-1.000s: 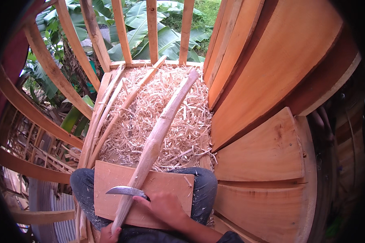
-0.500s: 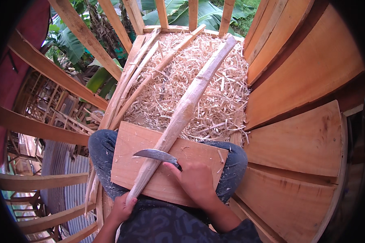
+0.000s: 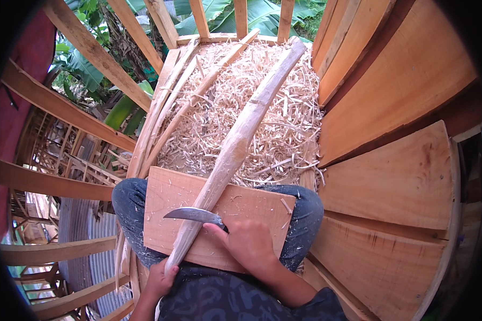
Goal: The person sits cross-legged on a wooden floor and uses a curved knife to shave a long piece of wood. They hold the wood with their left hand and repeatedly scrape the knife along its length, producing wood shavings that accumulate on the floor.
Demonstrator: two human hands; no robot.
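A long, pale, peeled wooden pole point(image 3: 234, 144) slants from my lap up to the far right, resting across a flat board point(image 3: 246, 206) laid over my thighs. Its near end is gripped by my left hand point(image 3: 159, 279), fingers wrapped round it. Closed on the handle of a curved knife point(image 3: 194, 214) is my right hand point(image 3: 250, 243); most of that handle is hidden in the fist. The blade lies across the pole, its tip pointing left beyond the wood. A few small chips are scattered on the board.
Curly wood shavings point(image 3: 251, 101) cover the floor ahead. Several long wooden strips point(image 3: 171, 101) lie along the left side. Slatted railings point(image 3: 64, 120) stand to the left and front, and a plank wall point(image 3: 385, 176) rises on the right.
The knife and my right hand have moved left and slightly down, nearer my body along the pole. My left hand keeps its hold on the pole's near end. The whole view has shifted slightly.
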